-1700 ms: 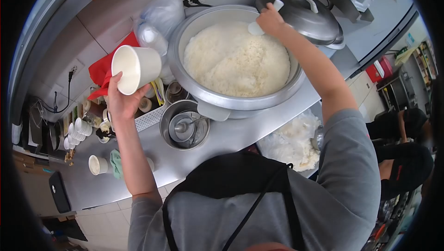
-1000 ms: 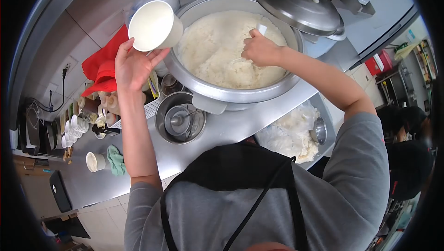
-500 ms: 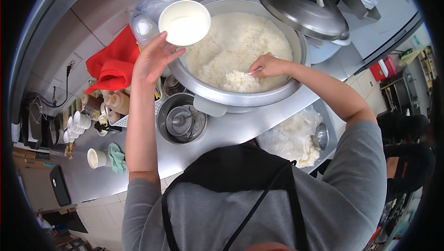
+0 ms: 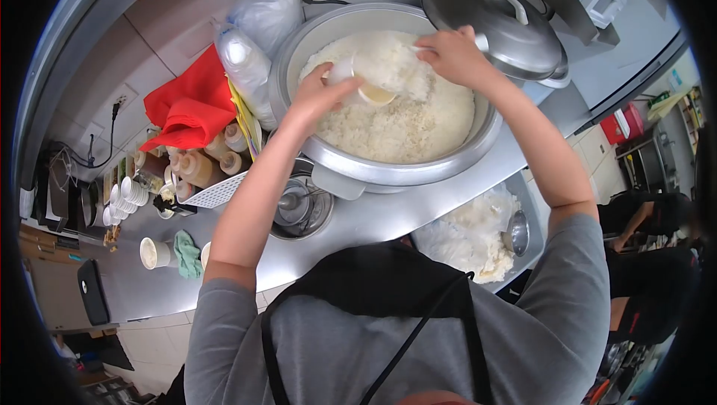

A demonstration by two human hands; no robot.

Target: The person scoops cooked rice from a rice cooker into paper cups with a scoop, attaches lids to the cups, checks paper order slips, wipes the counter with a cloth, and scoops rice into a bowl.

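Since the last glimpse, the left hand [image 4: 323, 95] has brought the white cup [image 4: 343, 71] in from the pot's rim to above the rice, and the right hand [image 4: 457, 55] has lifted a heaped scoop up to meet it. I read the clock from the worker, twelve straight ahead.

Closest, at two o'clock, a grey tray [image 4: 533, 250] holds bagged rice [image 4: 472, 250] and a small metal bowl [image 4: 517, 232]. At ten, a steel basin [image 4: 328, 215] sits partly under the left forearm. Out at nine, another cup [image 4: 151, 253] stands on the surface [image 4: 373, 213] beside a green cloth [image 4: 187, 254].

Beyond, at twelve, is the big pot [image 4: 403, 174] of rice [image 4: 396, 132]. Over it, the left hand grasps the tilted cup, blurred, while the right grips a white paddle [image 4: 482, 43], its blade hidden by the lifted rice [image 4: 396, 69] at the cup's mouth.

Toward ten, a red cloth [image 4: 188, 110] lies by some sauce bottles [image 4: 196, 168]; at eleven, plastic bags [image 4: 265, 17] lean near the pot. A metal lid [image 4: 485, 28] rests at one. Farther off, at three, another person [image 4: 653, 282] in dark clothes is bent over.
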